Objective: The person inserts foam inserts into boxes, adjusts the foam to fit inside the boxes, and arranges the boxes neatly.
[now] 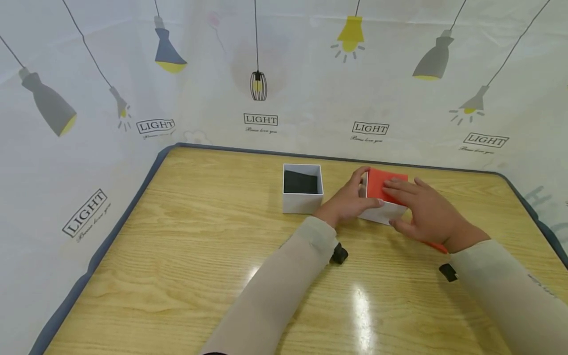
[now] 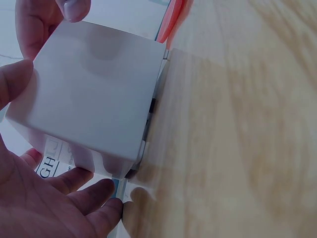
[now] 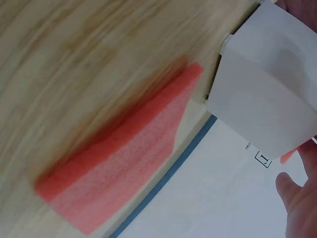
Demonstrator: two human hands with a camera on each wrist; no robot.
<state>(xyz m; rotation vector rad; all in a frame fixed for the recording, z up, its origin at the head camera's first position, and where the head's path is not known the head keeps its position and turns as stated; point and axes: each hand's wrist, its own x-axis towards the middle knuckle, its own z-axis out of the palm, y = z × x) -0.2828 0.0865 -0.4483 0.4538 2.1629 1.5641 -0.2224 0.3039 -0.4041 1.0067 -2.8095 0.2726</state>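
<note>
My left hand (image 1: 348, 199) grips a small white box (image 1: 383, 213) at its left side, thumb along the front wall and fingers reaching round the side. On the top of this box lies a red foam piece (image 1: 378, 185). My right hand (image 1: 428, 209) rests extended fingers on the red foam, its thumb low by the box's front right corner. In the right wrist view, a second red foam piece (image 3: 124, 153), thick and angled at one end, sits on the table beside the box; my right wrist partly covers it in the head view.
A second white box (image 1: 302, 203) stands to the left, open at the top, with a black insert (image 1: 301, 182) inside. The wooden table (image 1: 177, 236) has a dark blue edge and meets a white curtain (image 1: 301, 74) printed with lamps.
</note>
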